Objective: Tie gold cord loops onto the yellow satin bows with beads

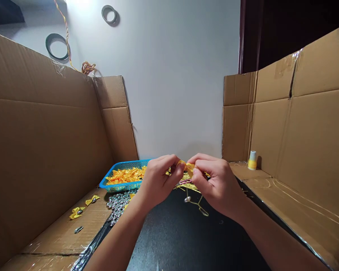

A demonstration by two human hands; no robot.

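Note:
Between the fingertips of my left hand point(165, 177) and my right hand point(211, 180) is a small yellow ribbon bow point(190, 167). Both hands pinch it, one at each side, above the black work surface point(186, 233). A thin yellow cord point(199, 205) hangs or lies below my right hand, with a shiny silver bead point(187, 199) on it. Behind the hands lies a heap of yellow strands point(190, 186), partly hidden by the fingers. A blue basket point(121, 186) full of yellow-orange ribbon bows point(125, 175) stands just left of my left hand.
Many silver beads point(118, 207) are piled before the basket. Two yellow bows with silver centres point(77, 213) and a loose silver piece point(78, 229) lie on cardboard at the left. A thread spool point(252, 160) stands at the right. Cardboard walls point(313, 131) rise on both sides.

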